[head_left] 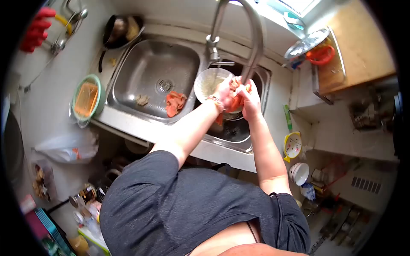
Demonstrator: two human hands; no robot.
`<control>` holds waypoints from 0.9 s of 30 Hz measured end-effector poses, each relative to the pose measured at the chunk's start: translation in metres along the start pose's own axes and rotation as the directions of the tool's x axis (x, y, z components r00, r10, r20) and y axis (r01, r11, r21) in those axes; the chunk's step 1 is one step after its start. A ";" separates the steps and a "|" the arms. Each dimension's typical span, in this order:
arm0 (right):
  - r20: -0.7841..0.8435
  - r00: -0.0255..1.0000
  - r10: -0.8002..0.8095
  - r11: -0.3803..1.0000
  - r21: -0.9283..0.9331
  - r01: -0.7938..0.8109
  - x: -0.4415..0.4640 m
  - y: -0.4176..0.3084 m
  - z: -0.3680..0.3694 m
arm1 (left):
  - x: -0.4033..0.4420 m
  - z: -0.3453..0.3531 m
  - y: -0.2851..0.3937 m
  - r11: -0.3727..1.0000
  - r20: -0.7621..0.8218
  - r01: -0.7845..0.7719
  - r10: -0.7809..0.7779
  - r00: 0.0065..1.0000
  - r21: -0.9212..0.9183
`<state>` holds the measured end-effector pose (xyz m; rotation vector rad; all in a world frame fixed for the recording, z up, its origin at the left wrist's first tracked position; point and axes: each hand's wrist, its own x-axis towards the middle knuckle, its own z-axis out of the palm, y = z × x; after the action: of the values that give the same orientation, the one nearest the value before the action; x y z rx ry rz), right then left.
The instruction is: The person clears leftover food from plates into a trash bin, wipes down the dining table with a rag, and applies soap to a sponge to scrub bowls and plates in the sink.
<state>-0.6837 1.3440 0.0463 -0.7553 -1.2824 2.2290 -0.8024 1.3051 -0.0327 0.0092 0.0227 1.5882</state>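
Note:
Over the right sink basin (pixel 234 131), my left hand (pixel 221 94) and my right hand (pixel 252 99) are together under the tap (pixel 256 40). Both are closed round a crumpled orange-red cloth (pixel 235 102), its lower end hanging down; motion blurs the fingers. Just left of my left hand is a pale, see-through bowl (pixel 204 85) that looks to have cloudy water in it. Part of another bowl shows beneath my hands, mostly hidden by them.
In the left basin (pixel 149 64) lie an orange-red cloth (pixel 174 103) and a beige scrap (pixel 142 100). A green tub (pixel 101 96) with an orange thing inside stands on the left counter. A dark pan (pixel 113 42) sits behind. A yellow strainer (pixel 293 145) and white bowls (pixel 301 173) are at right.

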 end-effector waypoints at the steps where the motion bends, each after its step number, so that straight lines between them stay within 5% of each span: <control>1: -0.031 1.000 0.005 0.994 -0.106 -0.009 -0.002 0.003 0.018 | -0.007 0.044 -0.010 0.993 -0.265 -0.115 0.110 0.958 -0.001; 2: -0.061 0.998 0.011 0.978 -0.209 -0.023 -0.003 0.007 0.036 | -0.002 0.023 -0.004 0.991 -0.194 -0.130 0.132 0.972 0.025; 3: 0.046 0.973 -0.228 0.861 -0.458 0.223 0.001 0.028 0.033 | 0.005 -0.005 0.002 0.988 -0.124 -0.142 0.147 0.981 0.053; 5: 0.366 0.799 -0.478 0.329 -0.769 0.549 0.006 0.031 0.039 | -0.006 0.013 -0.005 0.982 -0.196 -0.184 0.173 0.965 -0.042; 7: 0.372 0.806 -0.461 0.432 -0.699 0.570 0.022 0.019 0.038 | -0.012 0.026 -0.017 0.966 -0.074 -0.242 0.249 0.966 0.090; 8: 0.343 0.829 -0.442 0.286 -0.822 0.492 0.031 0.017 0.029 | -0.003 0.012 -0.018 0.994 0.305 0.008 0.025 0.952 -0.108; 9: 0.311 0.846 -0.433 0.121 -0.910 0.396 0.039 0.016 0.019 | -0.007 0.053 -0.022 0.951 -0.189 -0.194 0.151 0.970 -0.239; 11: 0.044 0.956 -0.289 0.610 -0.761 0.219 0.046 0.025 0.009 | -0.029 0.086 -0.018 0.996 -0.296 -0.083 0.084 0.951 0.015; 12: -0.019 0.978 -0.206 0.474 -0.877 0.083 0.036 0.022 0.015 | 0.001 0.021 -0.016 0.971 0.479 0.025 0.096 0.873 -0.240; 14: 0.116 0.913 -0.391 0.398 -0.873 0.281 0.007 0.014 0.045 | -0.004 0.018 0.000 0.992 -0.017 -0.079 0.078 0.997 -0.099; 15: 0.162 0.881 -0.443 0.371 -0.862 0.345 -0.002 0.015 0.053 | -0.008 0.026 0.007 0.993 -0.236 -0.120 0.122 0.964 0.021; 16: 0.316 0.820 -0.478 0.139 -0.894 0.425 -0.004 0.025 0.050 | -0.006 0.037 0.005 0.965 -0.424 -0.252 0.199 0.883 -0.073; 17: 0.402 0.779 -0.481 0.022 -0.883 0.469 0.002 0.029 0.049 | -0.021 0.059 -0.005 0.947 -0.414 -0.314 0.261 0.872 -0.065; 18: 0.399 0.764 -0.507 0.092 -0.856 0.508 0.016 0.029 0.045 | -0.012 0.043 -0.008 0.956 -0.173 -0.282 0.266 0.948 -0.079; 20: 0.378 0.735 -0.563 0.229 -0.782 0.579 0.044 0.023 0.030 | -0.010 0.029 -0.014 0.999 0.025 -0.004 0.005 1.000 -0.034; 21: 0.249 0.805 -0.539 0.348 -0.804 0.482 0.042 0.010 0.033 | -0.019 0.050 -0.017 0.964 -0.017 0.174 -0.181 0.983 -0.201; 23: 0.127 0.934 -0.333 0.650 -0.687 0.325 0.057 0.011 -0.007 | -0.039 0.063 -0.014 0.994 -0.080 0.099 -0.103 0.992 -0.046; 24: 0.347 0.850 -0.396 0.038 -0.919 0.393 0.027 -0.021 0.016 | -0.048 0.073 -0.012 0.998 -0.041 0.046 -0.048 0.998 -0.042; 25: 0.113 0.940 -0.322 0.435 -0.864 0.253 0.026 -0.019 0.005 | -0.048 0.062 -0.006 0.999 -0.172 0.010 -0.017 0.985 -0.044; 27: 0.064 0.937 -0.343 0.560 -0.787 0.259 0.013 -0.026 0.010 | -0.049 0.057 0.002 0.999 -0.285 -0.022 0.030 0.958 0.029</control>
<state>-0.6965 1.3579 0.0705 -0.8241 -2.1879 1.2522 -0.8025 1.2567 0.0253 -0.2018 0.2697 1.6044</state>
